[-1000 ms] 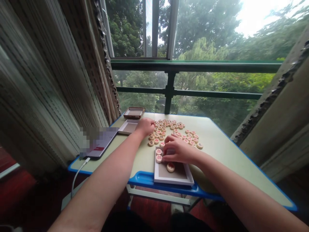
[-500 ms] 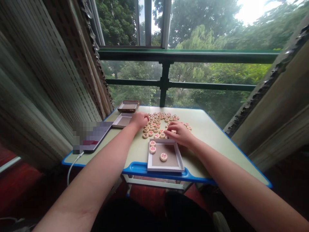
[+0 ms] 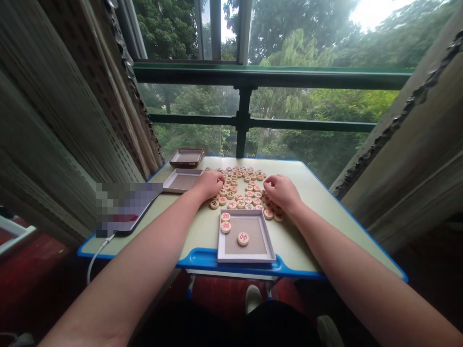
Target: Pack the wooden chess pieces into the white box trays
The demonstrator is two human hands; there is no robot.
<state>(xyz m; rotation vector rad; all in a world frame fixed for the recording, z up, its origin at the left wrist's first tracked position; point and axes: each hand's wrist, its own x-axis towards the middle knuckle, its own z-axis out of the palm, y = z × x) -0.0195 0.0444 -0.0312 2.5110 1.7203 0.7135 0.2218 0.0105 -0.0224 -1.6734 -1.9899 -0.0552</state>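
Several round wooden chess pieces [image 3: 241,188] lie spread over the middle of a pale green table [image 3: 325,217]. My left hand [image 3: 210,184] rests curled on the left side of the spread, fingers closed over pieces. My right hand [image 3: 282,193] rests curled on the right side, fingers bent down onto pieces. A white-rimmed shallow tray [image 3: 246,255] sits at the near edge between my arms, holding three pieces, one of them [image 3: 243,238] in its middle.
Another white tray [image 3: 170,185] and a brown tray [image 3: 186,157] stand at the far left of the table. A tablet [image 3: 125,212] with a white cable lies on the left edge. A window railing [image 3: 275,77] runs behind; curtains hang on both sides.
My right hand left the near tray and moved up and right onto the piece spread. The view shifted downward. My left hand stayed on the pieces.
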